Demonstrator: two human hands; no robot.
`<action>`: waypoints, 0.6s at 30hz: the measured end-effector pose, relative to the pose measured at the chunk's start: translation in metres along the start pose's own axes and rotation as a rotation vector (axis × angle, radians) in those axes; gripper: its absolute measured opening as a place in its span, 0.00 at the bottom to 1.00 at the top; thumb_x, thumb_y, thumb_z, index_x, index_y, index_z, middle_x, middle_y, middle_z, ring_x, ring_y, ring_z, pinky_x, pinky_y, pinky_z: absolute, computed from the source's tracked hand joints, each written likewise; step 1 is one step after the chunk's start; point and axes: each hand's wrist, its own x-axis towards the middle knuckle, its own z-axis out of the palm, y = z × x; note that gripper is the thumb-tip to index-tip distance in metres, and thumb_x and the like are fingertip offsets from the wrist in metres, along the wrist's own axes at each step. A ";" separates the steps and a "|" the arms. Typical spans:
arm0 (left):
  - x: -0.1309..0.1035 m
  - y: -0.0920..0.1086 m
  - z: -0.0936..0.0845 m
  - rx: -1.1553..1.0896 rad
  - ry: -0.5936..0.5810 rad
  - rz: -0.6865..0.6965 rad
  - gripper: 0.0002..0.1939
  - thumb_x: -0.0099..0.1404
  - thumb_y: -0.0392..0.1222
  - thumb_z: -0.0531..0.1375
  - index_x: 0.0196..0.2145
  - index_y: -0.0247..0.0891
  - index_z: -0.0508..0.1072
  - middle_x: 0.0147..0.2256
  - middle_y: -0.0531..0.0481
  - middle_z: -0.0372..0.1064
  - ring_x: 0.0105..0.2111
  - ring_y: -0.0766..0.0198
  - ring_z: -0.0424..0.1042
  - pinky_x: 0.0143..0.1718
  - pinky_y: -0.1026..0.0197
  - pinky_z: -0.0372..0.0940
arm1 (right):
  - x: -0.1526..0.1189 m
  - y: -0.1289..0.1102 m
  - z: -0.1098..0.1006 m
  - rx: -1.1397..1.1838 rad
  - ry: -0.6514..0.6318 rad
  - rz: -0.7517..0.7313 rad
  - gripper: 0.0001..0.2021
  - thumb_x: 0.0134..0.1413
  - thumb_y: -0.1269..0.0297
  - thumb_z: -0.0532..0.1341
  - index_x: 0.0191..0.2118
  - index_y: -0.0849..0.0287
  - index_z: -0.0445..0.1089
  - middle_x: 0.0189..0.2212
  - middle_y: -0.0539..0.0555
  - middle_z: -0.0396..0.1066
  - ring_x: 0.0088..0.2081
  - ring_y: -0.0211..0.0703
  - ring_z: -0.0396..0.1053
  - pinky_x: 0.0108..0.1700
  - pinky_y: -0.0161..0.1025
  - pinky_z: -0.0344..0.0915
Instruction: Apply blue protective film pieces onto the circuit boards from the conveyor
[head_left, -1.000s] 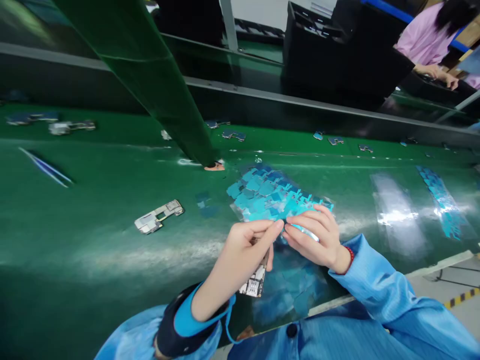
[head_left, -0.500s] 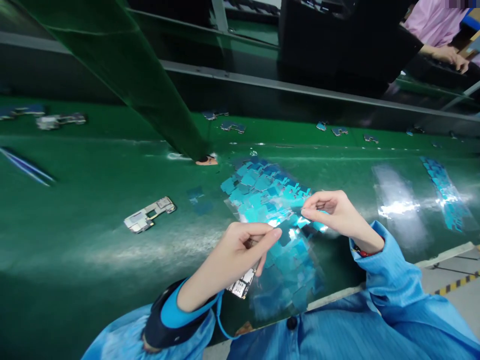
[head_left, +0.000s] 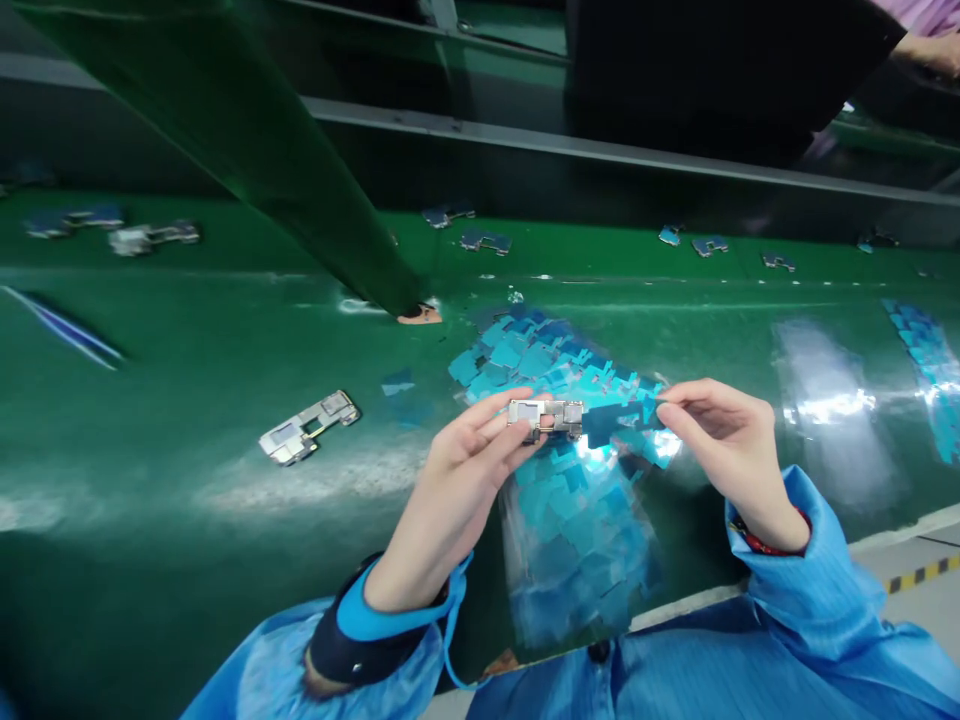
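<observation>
My left hand (head_left: pixel 457 470) is closed round a small phone circuit board (head_left: pixel 566 412), held level with its silvery shielded face up. Off the board's right end stretches a dark blue film piece (head_left: pixel 619 422); its far end reaches the pinched thumb and forefinger of my right hand (head_left: pixel 731 440). Whether the film touches the board I cannot tell. Beneath both hands spreads a sheet covered in overlapping blue film pieces (head_left: pixel 577 550). To the left, another circuit board (head_left: pixel 309 428) lies on the green bench top (head_left: pixel 187 390).
Blue-handled tweezers (head_left: pixel 64 328) lie at far left. A green slanted post (head_left: pixel 322 190) meets the bench ahead. Several boards, including one board (head_left: pixel 486 242), line the back strip. A clear sheet (head_left: pixel 832 400) lies right. A co-worker's arm (head_left: pixel 930 50) shows top right.
The board in my left hand has come up and turned level, face up, from hanging below the fingers. My right hand has shifted slightly right in view. The camera view has moved a little.
</observation>
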 end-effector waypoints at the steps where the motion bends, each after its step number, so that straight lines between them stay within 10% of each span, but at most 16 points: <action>1: -0.001 -0.001 0.001 -0.005 -0.002 0.016 0.17 0.54 0.39 0.69 0.42 0.38 0.75 0.35 0.49 0.80 0.38 0.63 0.77 0.42 0.64 0.69 | -0.001 0.000 0.002 0.000 0.005 0.007 0.02 0.48 0.70 0.67 0.30 0.56 0.76 0.26 0.48 0.76 0.27 0.36 0.73 0.33 0.34 0.72; 12: -0.015 -0.007 0.011 0.135 0.020 0.176 0.09 0.59 0.44 0.66 0.39 0.43 0.80 0.45 0.51 0.78 0.45 0.63 0.74 0.47 0.69 0.66 | -0.009 0.005 0.019 0.235 -0.095 0.171 0.03 0.45 0.69 0.68 0.29 0.55 0.76 0.23 0.47 0.75 0.25 0.34 0.72 0.26 0.30 0.70; 18: -0.013 -0.008 0.008 0.016 0.069 0.068 0.16 0.47 0.45 0.73 0.36 0.44 0.80 0.27 0.54 0.80 0.28 0.64 0.77 0.31 0.68 0.73 | -0.007 0.000 0.014 0.114 -0.016 0.152 0.03 0.46 0.70 0.68 0.28 0.56 0.75 0.24 0.48 0.75 0.26 0.35 0.72 0.28 0.32 0.71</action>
